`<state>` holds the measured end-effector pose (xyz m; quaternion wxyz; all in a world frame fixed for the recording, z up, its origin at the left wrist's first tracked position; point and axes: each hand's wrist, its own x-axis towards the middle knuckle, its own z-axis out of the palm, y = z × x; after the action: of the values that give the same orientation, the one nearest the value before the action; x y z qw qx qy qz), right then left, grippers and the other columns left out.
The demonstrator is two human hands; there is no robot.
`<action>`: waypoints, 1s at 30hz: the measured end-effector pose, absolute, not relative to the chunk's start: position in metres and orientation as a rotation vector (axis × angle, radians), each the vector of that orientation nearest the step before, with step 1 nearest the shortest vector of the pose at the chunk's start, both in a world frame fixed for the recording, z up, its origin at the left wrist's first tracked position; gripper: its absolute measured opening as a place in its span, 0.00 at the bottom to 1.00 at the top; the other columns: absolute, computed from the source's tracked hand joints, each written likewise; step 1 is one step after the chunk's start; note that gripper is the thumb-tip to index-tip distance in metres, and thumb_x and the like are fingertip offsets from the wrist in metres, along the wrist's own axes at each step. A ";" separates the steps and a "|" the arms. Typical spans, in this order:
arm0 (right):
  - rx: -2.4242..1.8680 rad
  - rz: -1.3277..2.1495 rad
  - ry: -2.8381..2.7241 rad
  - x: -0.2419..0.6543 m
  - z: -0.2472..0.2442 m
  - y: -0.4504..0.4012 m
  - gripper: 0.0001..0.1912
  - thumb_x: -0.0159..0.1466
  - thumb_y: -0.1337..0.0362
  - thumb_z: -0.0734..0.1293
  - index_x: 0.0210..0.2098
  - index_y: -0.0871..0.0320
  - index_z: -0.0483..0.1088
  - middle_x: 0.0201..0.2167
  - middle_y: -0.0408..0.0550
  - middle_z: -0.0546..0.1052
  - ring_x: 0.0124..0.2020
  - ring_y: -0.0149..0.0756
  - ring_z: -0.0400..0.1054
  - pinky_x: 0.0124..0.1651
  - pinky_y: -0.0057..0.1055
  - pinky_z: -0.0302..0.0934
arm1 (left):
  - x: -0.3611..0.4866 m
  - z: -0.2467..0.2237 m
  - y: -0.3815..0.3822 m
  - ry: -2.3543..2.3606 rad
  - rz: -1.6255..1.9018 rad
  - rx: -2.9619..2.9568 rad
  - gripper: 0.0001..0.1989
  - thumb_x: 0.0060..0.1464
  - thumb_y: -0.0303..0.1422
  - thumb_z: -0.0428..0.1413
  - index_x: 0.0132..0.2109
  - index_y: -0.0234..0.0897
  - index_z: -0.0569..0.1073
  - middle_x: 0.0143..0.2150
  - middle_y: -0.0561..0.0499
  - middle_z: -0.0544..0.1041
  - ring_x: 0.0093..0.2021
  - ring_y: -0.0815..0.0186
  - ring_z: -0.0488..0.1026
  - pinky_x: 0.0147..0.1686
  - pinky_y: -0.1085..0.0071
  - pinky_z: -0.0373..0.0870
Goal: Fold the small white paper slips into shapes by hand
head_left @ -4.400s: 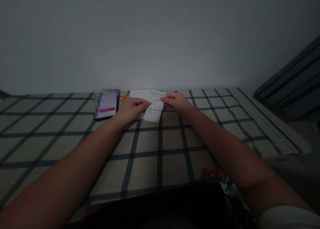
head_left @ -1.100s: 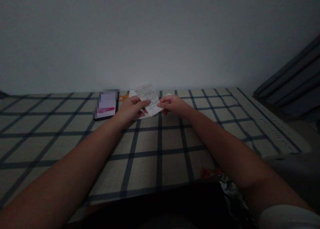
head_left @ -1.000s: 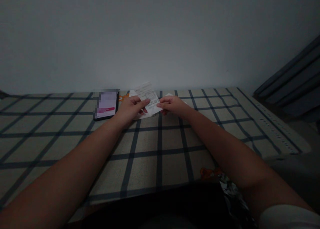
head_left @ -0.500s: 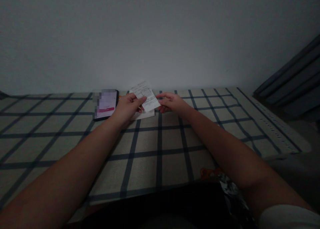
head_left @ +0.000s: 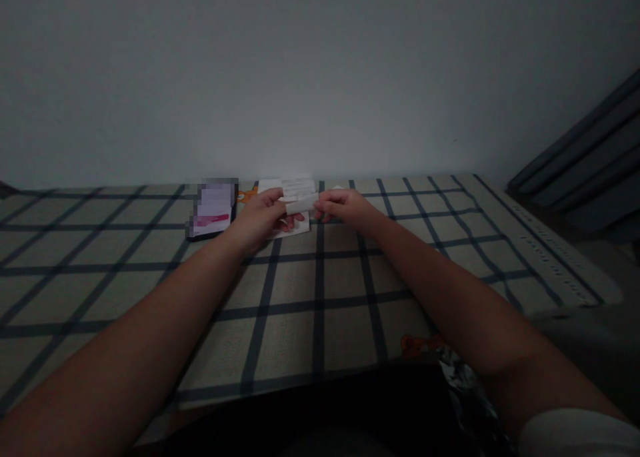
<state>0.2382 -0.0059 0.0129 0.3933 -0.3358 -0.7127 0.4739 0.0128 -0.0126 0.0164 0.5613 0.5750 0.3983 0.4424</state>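
Note:
A small printed paper slip (head_left: pixel 301 204) is held between my two hands above the table. A blank white strip shows along its near edge, which appears folded over, with printed lines behind. My left hand (head_left: pixel 261 216) pinches the slip's left side between thumb and fingers. At the right end of the strip, my right hand (head_left: pixel 344 204) has thumb and fingertips closed on it. Below the slip, another white paper (head_left: pixel 301 226) lies on the cloth, partly covered by my left hand.
A phone (head_left: pixel 216 207) with a lit screen lies left of my left hand, its corner pixelated. Something orange (head_left: pixel 247 195) shows beside it. A checked tablecloth (head_left: pixel 345 324) covers the table, which meets a pale wall (head_left: pixel 320 77). Dark curtain folds (head_left: pixel 585 164) hang at right.
The slip has gone from flat and tilted to level, with its near edge turned up into a blank strip. My right fingers have closed on that edge. My left hand has barely moved.

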 end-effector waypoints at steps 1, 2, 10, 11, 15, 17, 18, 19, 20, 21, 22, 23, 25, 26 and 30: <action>-0.871 1.185 -1.796 0.239 0.013 -0.006 0.16 0.64 0.53 0.72 0.36 0.62 0.79 0.32 0.47 0.80 0.33 0.30 0.73 0.37 0.27 0.68 | 0.013 0.017 -0.014 0.941 1.035 1.372 0.13 0.50 0.35 0.67 0.43 0.35 0.80 0.32 0.48 0.82 0.23 0.71 0.72 0.23 0.75 0.67; -0.898 1.172 -1.774 0.239 0.012 -0.005 0.17 0.64 0.52 0.72 0.35 0.62 0.78 0.30 0.47 0.80 0.31 0.30 0.72 0.36 0.27 0.68 | 0.013 0.018 -0.015 0.951 1.026 1.385 0.13 0.50 0.36 0.67 0.41 0.35 0.80 0.32 0.48 0.82 0.24 0.70 0.73 0.24 0.75 0.67; -0.992 1.242 -1.623 0.236 0.014 -0.004 0.15 0.60 0.54 0.75 0.34 0.61 0.77 0.29 0.45 0.80 0.28 0.29 0.72 0.35 0.27 0.69 | 0.015 0.016 -0.016 0.954 0.992 1.342 0.21 0.57 0.48 0.60 0.40 0.32 0.78 0.31 0.44 0.81 0.27 0.63 0.78 0.24 0.71 0.71; -0.999 1.243 -1.625 0.236 0.015 -0.004 0.15 0.60 0.54 0.75 0.34 0.61 0.77 0.28 0.45 0.80 0.28 0.29 0.72 0.35 0.27 0.69 | 0.015 0.016 -0.016 0.928 1.014 1.341 0.24 0.58 0.52 0.59 0.42 0.32 0.78 0.32 0.44 0.81 0.27 0.62 0.78 0.24 0.71 0.72; -1.017 1.195 -1.652 0.236 0.017 -0.008 0.14 0.61 0.55 0.75 0.33 0.61 0.77 0.29 0.47 0.81 0.28 0.29 0.73 0.34 0.26 0.69 | 0.013 0.019 -0.019 0.882 1.063 1.424 0.29 0.54 0.57 0.61 0.45 0.34 0.78 0.37 0.44 0.82 0.32 0.61 0.79 0.25 0.71 0.73; -1.026 1.178 -1.663 0.236 0.018 -0.009 0.13 0.62 0.55 0.74 0.33 0.61 0.76 0.28 0.47 0.81 0.27 0.29 0.74 0.34 0.26 0.69 | 0.013 0.021 -0.021 0.933 1.018 1.486 0.25 0.51 0.52 0.67 0.44 0.34 0.78 0.36 0.46 0.82 0.32 0.63 0.79 0.26 0.73 0.73; -1.032 1.174 -1.670 0.236 0.018 -0.009 0.13 0.62 0.56 0.74 0.33 0.61 0.76 0.28 0.46 0.80 0.27 0.29 0.73 0.33 0.25 0.69 | 0.013 0.021 -0.022 0.960 0.990 1.506 0.23 0.50 0.48 0.69 0.44 0.34 0.78 0.35 0.47 0.82 0.31 0.64 0.78 0.26 0.74 0.72; -1.039 1.174 -1.678 0.236 0.018 -0.009 0.13 0.63 0.56 0.74 0.33 0.61 0.76 0.27 0.46 0.80 0.27 0.29 0.73 0.32 0.25 0.68 | 0.013 0.021 -0.023 0.978 0.963 1.516 0.22 0.49 0.45 0.70 0.45 0.35 0.78 0.35 0.47 0.82 0.30 0.65 0.77 0.26 0.75 0.71; -1.042 1.181 -1.681 0.235 0.018 -0.010 0.12 0.63 0.57 0.74 0.33 0.61 0.75 0.26 0.45 0.80 0.26 0.28 0.73 0.31 0.25 0.68 | 0.013 0.021 -0.023 0.984 0.946 1.516 0.22 0.49 0.43 0.71 0.46 0.35 0.79 0.35 0.48 0.82 0.29 0.67 0.76 0.25 0.75 0.69; -1.040 1.193 -1.679 0.235 0.018 -0.009 0.12 0.62 0.57 0.74 0.33 0.61 0.75 0.26 0.45 0.79 0.26 0.28 0.73 0.31 0.24 0.68 | 0.014 0.021 -0.023 0.980 0.941 1.507 0.22 0.49 0.42 0.71 0.47 0.35 0.79 0.35 0.48 0.82 0.28 0.68 0.76 0.25 0.76 0.69; -1.035 1.207 -1.671 0.235 0.017 -0.009 0.12 0.62 0.58 0.74 0.34 0.61 0.74 0.26 0.44 0.79 0.25 0.28 0.73 0.30 0.24 0.67 | 0.014 0.020 -0.023 0.976 0.941 1.496 0.21 0.49 0.41 0.71 0.46 0.34 0.79 0.34 0.49 0.82 0.27 0.69 0.75 0.25 0.76 0.69; -1.027 1.216 -1.658 0.234 0.017 -0.009 0.12 0.62 0.58 0.74 0.35 0.60 0.73 0.26 0.43 0.79 0.25 0.28 0.73 0.30 0.24 0.67 | 0.014 0.020 -0.022 0.974 0.935 1.488 0.21 0.49 0.41 0.71 0.45 0.34 0.79 0.34 0.49 0.82 0.26 0.70 0.74 0.25 0.76 0.69; -1.009 1.217 -1.630 0.233 0.015 -0.009 0.12 0.62 0.58 0.74 0.37 0.59 0.71 0.25 0.42 0.78 0.24 0.29 0.73 0.29 0.24 0.67 | 0.014 0.018 -0.021 0.979 0.931 1.484 0.20 0.48 0.41 0.71 0.44 0.34 0.79 0.33 0.50 0.81 0.26 0.70 0.73 0.25 0.76 0.69; -1.004 1.212 -1.620 0.233 0.014 -0.008 0.13 0.62 0.58 0.74 0.39 0.58 0.70 0.24 0.41 0.78 0.24 0.29 0.73 0.29 0.24 0.67 | 0.014 0.018 -0.020 0.982 0.933 1.486 0.20 0.48 0.42 0.71 0.44 0.34 0.79 0.32 0.51 0.81 0.26 0.70 0.73 0.25 0.76 0.68; -0.994 1.189 -1.623 0.233 0.012 -0.007 0.13 0.63 0.58 0.73 0.42 0.58 0.70 0.24 0.40 0.76 0.26 0.30 0.71 0.31 0.26 0.67 | 0.013 0.017 -0.018 1.001 0.947 1.507 0.20 0.47 0.43 0.71 0.42 0.35 0.79 0.31 0.50 0.81 0.26 0.69 0.74 0.25 0.75 0.68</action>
<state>0.2331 -0.0067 0.0121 0.4340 -0.3992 -0.6516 0.4772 0.0128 -0.0178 0.0166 0.5225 0.6291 0.4180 0.3956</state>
